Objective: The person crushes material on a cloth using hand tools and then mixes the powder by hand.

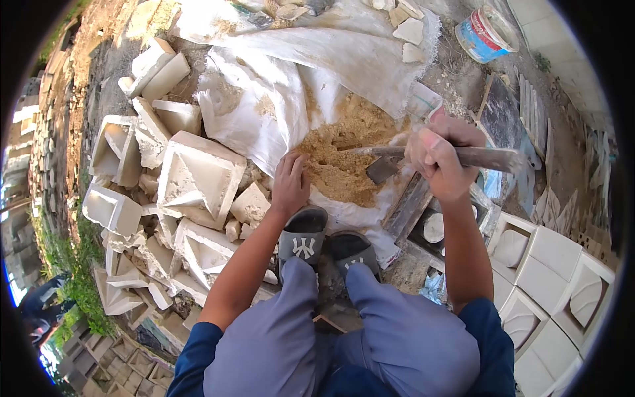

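Note:
My right hand [440,155] is wrapped round the wooden handle [489,157] of a tool, whose dark flat metal head [381,170] rests at the right side of a heap of yellowish-brown sand [347,132]. The heap lies on a white woven sheet [264,86]. At the left edge of the heap is my left hand [291,177], its fingers bent down beside the sand and the sheet; their tips are partly hidden, so whether they hold anything does not show. Both feet, in grey slides [303,241], stand just below the heap.
Broken cream-coloured cast blocks [202,178] pile up on the left. Square blocks [552,255] stand in rows at the lower right. A blue and red bucket [486,34] is at the upper right. Beside my right forearm lies a wooden frame [405,204]. Another person is partly visible at the far left.

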The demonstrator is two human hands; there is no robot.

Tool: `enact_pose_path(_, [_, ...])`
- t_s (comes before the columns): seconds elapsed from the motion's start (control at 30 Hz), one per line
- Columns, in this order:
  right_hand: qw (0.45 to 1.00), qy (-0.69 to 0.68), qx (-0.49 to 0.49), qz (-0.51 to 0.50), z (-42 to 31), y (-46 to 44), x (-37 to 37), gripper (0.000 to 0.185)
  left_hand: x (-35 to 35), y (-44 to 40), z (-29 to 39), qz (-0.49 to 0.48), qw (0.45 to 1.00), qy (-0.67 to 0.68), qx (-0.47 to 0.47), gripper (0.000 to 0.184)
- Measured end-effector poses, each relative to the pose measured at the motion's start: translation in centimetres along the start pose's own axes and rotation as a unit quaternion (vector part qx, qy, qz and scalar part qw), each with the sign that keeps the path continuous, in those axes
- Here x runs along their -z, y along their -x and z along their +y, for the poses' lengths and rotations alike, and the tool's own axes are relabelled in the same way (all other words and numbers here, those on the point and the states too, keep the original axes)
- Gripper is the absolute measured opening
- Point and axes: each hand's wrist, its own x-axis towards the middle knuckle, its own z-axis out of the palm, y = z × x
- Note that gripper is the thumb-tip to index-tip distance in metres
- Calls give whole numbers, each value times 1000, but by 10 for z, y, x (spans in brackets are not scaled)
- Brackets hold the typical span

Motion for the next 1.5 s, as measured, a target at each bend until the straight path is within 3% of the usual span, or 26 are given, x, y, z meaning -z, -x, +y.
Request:
enact_pose_path(0.1, [996, -7, -77, 52, 18, -7, 8, 35, -3, -4, 1, 2, 1000, 1, 0, 44])
enact_pose_path(0.23, [1000, -7, 15, 1, -12, 5, 10, 35, 0, 2, 0, -7, 1000, 4, 3, 44])
enact_pose_path(0.33, [994, 99, 15, -40, 21, 3, 7, 34, 2, 1, 0, -4, 1000, 4, 1, 44])
enact_pose_path(0.4, [989, 138, -4, -45, 4, -3, 8, 32, -3, -3, 3, -3, 1000, 6, 2, 44])
enact_pose_path(0.5, [1000, -21, -15, 3, -8, -3, 2, 35, 1, 1, 2, -11, 1000, 0, 11, 43])
enact_pose_path(0.6, [994, -27, -96, 46, 29, -3, -1, 36, 0, 1, 0, -7, 1000, -10, -5, 43])
enact_pose_path(0.67, [996, -39, -72, 38, 11, -13, 3, 36, -4, 1, -2, 0, 1000, -19, -4, 45])
enact_pose_path(0.77, [999, 24, -4, 25, -16, 10, -2, 33, 2, -1, 2, -5, 1000, 7, -5, 45])
enact_pose_path(0.8, [999, 22, -3, 23, -4, 12, 2, 33, 3, 0, 1, -3, 1000, 6, -4, 45])
enact_pose_path(0.87, [977, 203, 11, -55, 23, 12, 14, 31, 1, -1, 2, -6, 1000, -11, -7, 45])
enact_pose_path(0.93, [976, 205, -22, -64, 12, 3, 12, 30, -1, -4, 1, -2, 1000, -9, -13, 44])
enact_pose_path(1.03, [999, 23, -27, 0, -19, 2, -1, 28, -1, -1, 0, -14, 1000, -3, -8, 44])
enact_pose_path(1.13, [1000, -18, -20, -16, 1, 14, 2, 29, 1, 0, 0, -13, 1000, -6, 1, 43])
enact_pose_path(1.27, [979, 60, -185, -57, 32, -8, 6, 30, 0, 1, 0, -13, 1000, -12, -7, 42])
enact_pose_path(1.5, [951, 253, -134, -115, 6, -44, 17, 36, 32, -33, 37, -46, 995, 71, -45, 55])
